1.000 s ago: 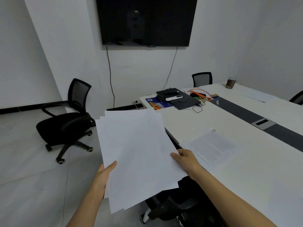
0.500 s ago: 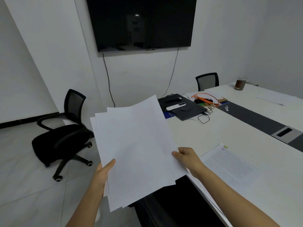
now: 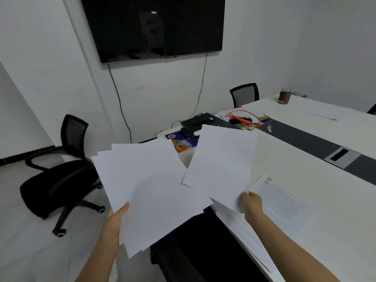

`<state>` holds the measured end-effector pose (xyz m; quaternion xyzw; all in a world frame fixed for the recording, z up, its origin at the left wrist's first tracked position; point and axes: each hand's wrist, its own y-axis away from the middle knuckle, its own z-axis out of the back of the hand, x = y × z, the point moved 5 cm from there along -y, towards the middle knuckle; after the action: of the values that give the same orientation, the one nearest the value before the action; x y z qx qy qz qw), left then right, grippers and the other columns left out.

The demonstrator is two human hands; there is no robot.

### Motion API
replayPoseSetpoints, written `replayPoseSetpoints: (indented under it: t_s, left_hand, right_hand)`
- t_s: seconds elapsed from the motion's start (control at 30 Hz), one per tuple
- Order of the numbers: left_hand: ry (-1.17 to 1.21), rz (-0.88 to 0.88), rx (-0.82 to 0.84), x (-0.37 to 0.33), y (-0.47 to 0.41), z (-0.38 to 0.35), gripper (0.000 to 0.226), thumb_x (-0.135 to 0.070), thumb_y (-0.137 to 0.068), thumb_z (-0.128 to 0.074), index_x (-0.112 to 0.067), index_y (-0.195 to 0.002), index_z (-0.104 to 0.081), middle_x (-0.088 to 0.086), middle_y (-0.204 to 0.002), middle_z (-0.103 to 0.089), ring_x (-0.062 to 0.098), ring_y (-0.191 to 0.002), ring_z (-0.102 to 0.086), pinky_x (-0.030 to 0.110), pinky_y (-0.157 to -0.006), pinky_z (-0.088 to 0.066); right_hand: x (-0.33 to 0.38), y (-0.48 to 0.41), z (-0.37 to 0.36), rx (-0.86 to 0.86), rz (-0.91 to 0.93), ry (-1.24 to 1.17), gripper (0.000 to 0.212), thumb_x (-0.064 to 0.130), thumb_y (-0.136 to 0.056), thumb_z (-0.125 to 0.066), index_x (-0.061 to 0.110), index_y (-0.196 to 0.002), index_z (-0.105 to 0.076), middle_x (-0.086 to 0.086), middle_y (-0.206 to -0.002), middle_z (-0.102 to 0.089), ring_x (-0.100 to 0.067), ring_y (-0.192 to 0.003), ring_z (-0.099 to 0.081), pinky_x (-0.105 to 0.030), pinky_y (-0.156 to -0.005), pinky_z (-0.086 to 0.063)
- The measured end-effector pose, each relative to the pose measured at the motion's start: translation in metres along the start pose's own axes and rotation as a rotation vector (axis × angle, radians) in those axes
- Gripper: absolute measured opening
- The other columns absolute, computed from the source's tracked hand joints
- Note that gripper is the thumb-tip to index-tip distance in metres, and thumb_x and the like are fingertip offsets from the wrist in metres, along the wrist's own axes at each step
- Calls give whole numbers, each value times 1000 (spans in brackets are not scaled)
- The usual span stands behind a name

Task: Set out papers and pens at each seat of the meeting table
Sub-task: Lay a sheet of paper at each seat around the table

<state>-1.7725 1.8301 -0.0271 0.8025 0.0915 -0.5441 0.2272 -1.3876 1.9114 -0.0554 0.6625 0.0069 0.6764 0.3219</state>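
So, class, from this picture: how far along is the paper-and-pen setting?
Done: a clipped document lies at the near seat. In hand: the right hand pinches one sheet, apart from the stack the left hand holds. Left: no pens show; that sheet is not yet down.

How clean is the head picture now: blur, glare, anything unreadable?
Head view: the right hand is blurred at its grip on the single white sheet; the white paper stack in the left hand is sharp; a light reflection glints on the black wall-mounted screen; text on the clipped printed document is unreadable.
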Motion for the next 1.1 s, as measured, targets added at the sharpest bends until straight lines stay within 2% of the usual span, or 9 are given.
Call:
replayPoseSetpoints:
  t_s: [0.07, 0.17, 0.37, 0.47, 0.53, 0.63, 0.77, 0.93, 1.1]
  left_hand:
    - [-1, 7, -6, 0, -2, -1, 36, -12, -96, -49, -11, -132, -49, 9, -116, -60, 24, -90, -58, 41, -90, -41]
    - [-21, 16, -8, 0, -6, -2, 36, -13, -95, -51, -12, -131, -50, 10, -118, -60, 26, -94, -58, 42, -93, -42]
    - [-36, 52, -35, -3, -11, 10, 36, -16, -94, -54, -12, -130, -52, 14, -125, -59, 33, -106, -57, 50, -99, -42]
    - [-44, 51, -55, -6, -14, 19, 39, -15, -94, -54, -10, -133, -50, 14, -123, -59, 31, -103, -57, 46, -95, -44]
    - [-38, 61, -69, -6, -18, 24, 37, -14, -94, -54, -8, -130, -51, 14, -120, -59, 30, -97, -58, 42, -91, -44]
    - [-24, 92, -59, -8, -27, 30, 35, -16, -93, -56, -8, -127, -54, 14, -119, -61, 29, -93, -60, 41, -89, -45]
    - [-18, 98, -8, -21, -42, 43, 35, -13, -93, -54, -8, -128, -54, 12, -119, -62, 26, -95, -60, 39, -91, -44]
    - [-37, 55, 8, -53, -67, 90, 19, -5, -94, -49, -15, -109, -56, 9, -102, -64, 19, -76, -65, 22, -59, -54]
    - [-50, 44, 3, -90, -100, 158, 20, -6, -95, -48, -11, -112, -56, 5, -96, -64, 15, -69, -69, 18, -49, -52]
  right_hand:
    - [-11, -13, 11, -58, -31, 1, 23, -3, -91, -40, -25, -95, -47, -30, -88, -41, -25, -82, -35, -32, -76, -26]
    - [-18, -19, 19, -116, -64, -5, 14, -2, -94, -40, -6, -100, -52, -19, -98, -47, -30, -89, -42, -36, -79, -35]
    - [-34, -26, 15, -130, -124, 219, 17, -2, -86, -50, -6, -103, -49, -23, -105, -52, -35, -85, -52, -38, -79, -42]
    - [-23, -19, 7, -241, -63, 554, 48, 10, -88, -54, -6, -130, -38, -26, -137, -37, -40, -124, -37, -47, -100, -35]
    - [-10, -9, -10, -227, 54, 645, 53, 17, -90, -52, -4, -136, -34, -23, -144, -30, -38, -133, -27, -48, -103, -32]
    - [8, 4, -54, -83, 173, 669, 52, 23, -93, -50, -4, -137, -38, -22, -146, -33, -37, -134, -30, -46, -103, -34]
    - [29, 42, -132, 264, 153, 350, 50, 23, -98, -44, -8, -137, -38, -22, -144, -40, -36, -133, -38, -44, -112, -30]
    - [48, 104, -232, 612, 120, 225, 26, 31, -98, -46, 11, -107, -59, 0, -95, -64, -11, -84, -60, -26, -72, -48]
    - [45, 136, -325, 793, 89, 226, 16, 21, -91, -59, 8, -101, -62, -10, -101, -70, -24, -84, -68, -32, -71, -54]
